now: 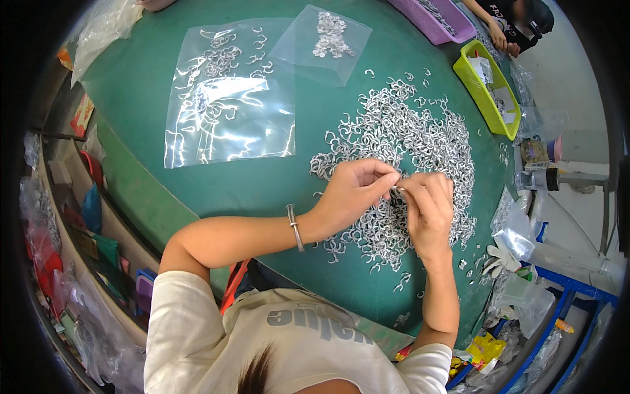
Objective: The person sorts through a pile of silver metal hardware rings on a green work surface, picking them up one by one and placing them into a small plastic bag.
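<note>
**Both hands pinch one clip over the heap**

I see the green table (262, 177) first: it carries everything, and its bare middle keeps the sorted stock apart from the loose stock. The pile (407, 144) of small silvery curved clips spreads over the table's right half, running toward the right edge, close enough that I never have to reach far. Two clear bags lie flat near the far edge: the big bag (230, 98) toward the far left with a scatter of clips inside, the small bag (321, 43) beside it holding a tighter cluster, both laid open-side handy and out of the pile's way. A yellow tray (489, 98) and a purple tray (433, 23) sit at the far right corner, next to another person's hand (497, 36).

My left hand (354, 190) and right hand (430, 210) meet fingertip to fingertip just above the near side of the pile. Each is closed in a pinch, and between them sits one clip (398, 190), mostly hidden by the fingers. Holding it over the heap means a slip drops it back among the rest. A bracelet (294, 226) rings my left wrist.
</note>
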{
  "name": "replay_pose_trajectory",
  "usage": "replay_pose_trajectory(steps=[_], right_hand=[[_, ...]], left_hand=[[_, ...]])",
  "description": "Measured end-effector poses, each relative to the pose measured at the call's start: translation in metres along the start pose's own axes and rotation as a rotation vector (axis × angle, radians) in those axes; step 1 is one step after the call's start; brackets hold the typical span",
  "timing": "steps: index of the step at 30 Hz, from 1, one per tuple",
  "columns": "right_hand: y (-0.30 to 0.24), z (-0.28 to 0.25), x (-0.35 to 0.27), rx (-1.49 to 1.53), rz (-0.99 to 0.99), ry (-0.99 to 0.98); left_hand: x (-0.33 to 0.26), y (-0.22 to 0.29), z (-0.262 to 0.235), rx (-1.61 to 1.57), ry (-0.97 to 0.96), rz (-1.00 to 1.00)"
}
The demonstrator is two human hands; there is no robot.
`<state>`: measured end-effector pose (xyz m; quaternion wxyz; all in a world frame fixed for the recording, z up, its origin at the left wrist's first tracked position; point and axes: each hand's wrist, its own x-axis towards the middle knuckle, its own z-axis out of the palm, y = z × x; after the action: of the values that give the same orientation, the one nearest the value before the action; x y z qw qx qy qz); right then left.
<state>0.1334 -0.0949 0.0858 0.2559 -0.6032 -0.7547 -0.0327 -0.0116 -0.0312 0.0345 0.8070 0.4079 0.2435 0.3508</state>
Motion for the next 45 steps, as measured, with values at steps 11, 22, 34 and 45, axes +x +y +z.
replay_pose_trajectory(steps=[11, 22, 34, 45], right_hand=[[0.052, 0.076, 0.075, 0.151, 0.280, 0.031], [0.067, 0.055, 0.066, 0.101, 0.331, -0.030], [0.042, 0.011, 0.018, 0.131, 0.283, 0.018], [0.049, 0.016, 0.006, 0.326, 0.610, -0.144]], left_hand=[[-0.001, -0.010, 0.001, 0.236, 0.021, 0.001], [-0.005, -0.012, 0.002, 0.391, -0.015, 0.057], [-0.001, -0.004, -0.004, 0.749, -0.147, 0.097], [0.003, -0.009, -0.005, 0.531, -0.086, 0.086]])
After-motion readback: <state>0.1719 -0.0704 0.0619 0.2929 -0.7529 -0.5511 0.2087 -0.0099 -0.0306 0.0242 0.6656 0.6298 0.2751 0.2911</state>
